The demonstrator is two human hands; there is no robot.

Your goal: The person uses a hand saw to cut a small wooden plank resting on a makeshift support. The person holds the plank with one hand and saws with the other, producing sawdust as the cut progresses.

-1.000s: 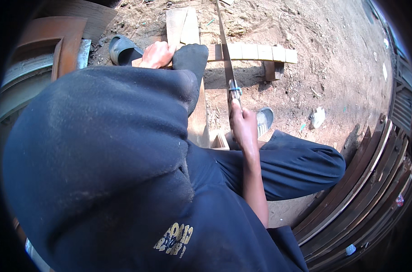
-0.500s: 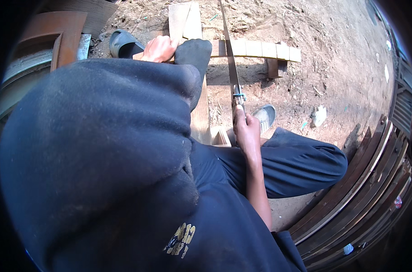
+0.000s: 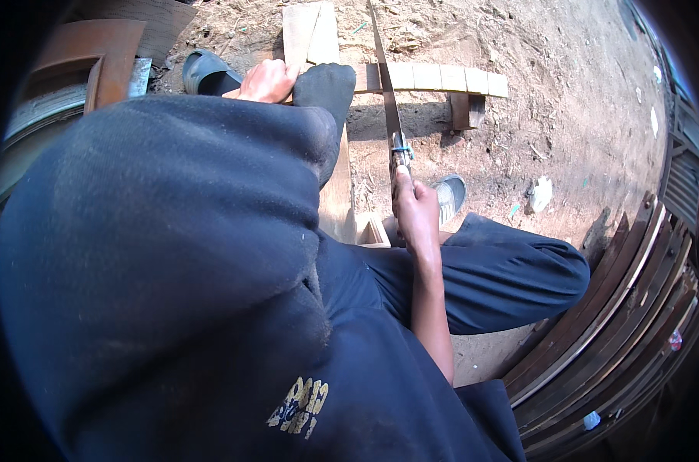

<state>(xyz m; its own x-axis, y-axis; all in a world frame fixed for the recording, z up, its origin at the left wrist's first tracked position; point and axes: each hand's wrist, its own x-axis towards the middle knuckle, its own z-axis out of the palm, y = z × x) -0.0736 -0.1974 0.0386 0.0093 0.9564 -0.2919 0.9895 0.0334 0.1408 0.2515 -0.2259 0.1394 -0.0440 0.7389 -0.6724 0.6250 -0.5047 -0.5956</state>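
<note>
Plank (image 3: 311,31) mostly behind dark sleeve (image 3: 172,231)

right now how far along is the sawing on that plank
In hand: the right hand grips the handsaw, its blade crossing the light wooden plank, while the left hand presses down on the wood beside the knee. Done: hard to judge; no cut-off piece shows beside the blade. Left: the plank appears to be in one piece past the blade, so the cut looks unfinished.
</note>
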